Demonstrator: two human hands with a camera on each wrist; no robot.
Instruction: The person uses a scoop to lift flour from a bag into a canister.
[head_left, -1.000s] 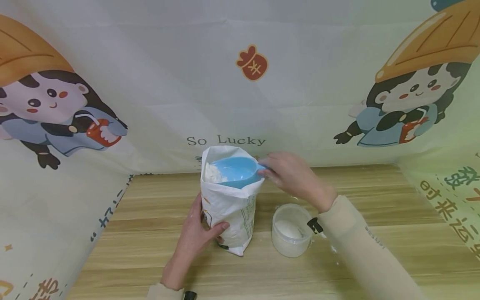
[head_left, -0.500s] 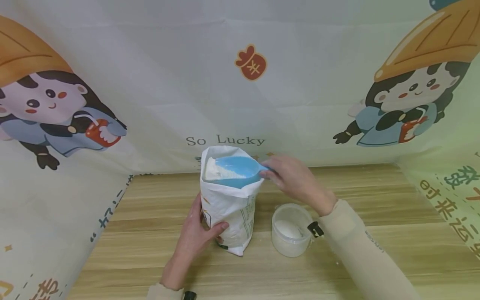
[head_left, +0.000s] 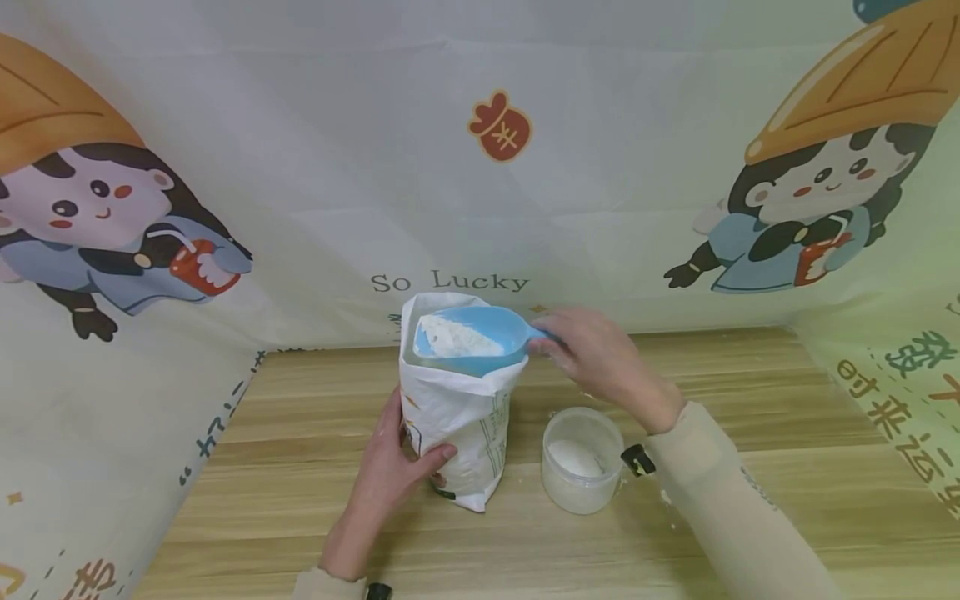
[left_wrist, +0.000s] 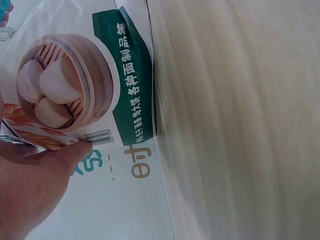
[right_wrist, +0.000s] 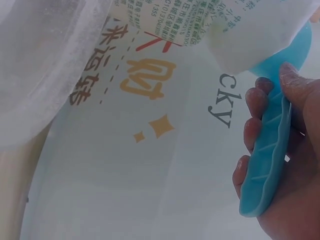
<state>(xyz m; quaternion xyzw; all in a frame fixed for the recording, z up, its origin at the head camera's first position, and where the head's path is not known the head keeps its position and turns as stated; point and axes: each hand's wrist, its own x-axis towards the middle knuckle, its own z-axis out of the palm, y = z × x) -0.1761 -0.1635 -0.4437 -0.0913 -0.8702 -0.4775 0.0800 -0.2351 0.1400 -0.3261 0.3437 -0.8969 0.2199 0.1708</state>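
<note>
A white paper bag of flour (head_left: 457,417) stands upright on the table with its top open. My left hand (head_left: 397,467) grips its lower part, thumb across the front; the left wrist view shows the bag's printed steamer of buns (left_wrist: 67,82). My right hand (head_left: 592,354) holds a blue scoop (head_left: 506,329) by its handle (right_wrist: 267,155). The scoop's bowl lies level in the bag's mouth, with white flour (head_left: 457,337) heaped in it. Beneath my right forearm stands a clear round tub (head_left: 581,492), which holds some white powder.
The wood-grain table (head_left: 262,500) meets a pale printed cloth backdrop (head_left: 337,167) at the back and both sides. Small white specks lie on the table right of the tub.
The scoop has gathered flour, which now spreads along its bowl. My right hand has drawn slightly to the right, and the scoop sits a little higher. The left hand has held still.
</note>
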